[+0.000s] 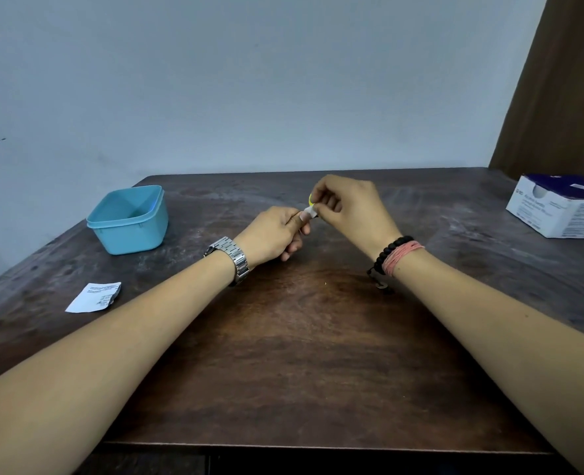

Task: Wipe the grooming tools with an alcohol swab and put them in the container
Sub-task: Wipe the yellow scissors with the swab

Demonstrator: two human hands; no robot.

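My two hands meet above the middle of the dark wooden table (300,354). My right hand (348,207) pinches a small tool with a yellow-green part (310,199); most of the tool is hidden by fingers. My left hand (273,233) pinches a small white alcohol swab (309,212) against that tool. The light blue plastic container (129,219) stands open at the far left of the table, well apart from both hands, and looks empty.
A torn white swab wrapper (93,298) lies on the table near my left forearm. A white and dark blue box of swabs (557,207) sits at the far right edge. A brown curtain (557,80) hangs behind it.
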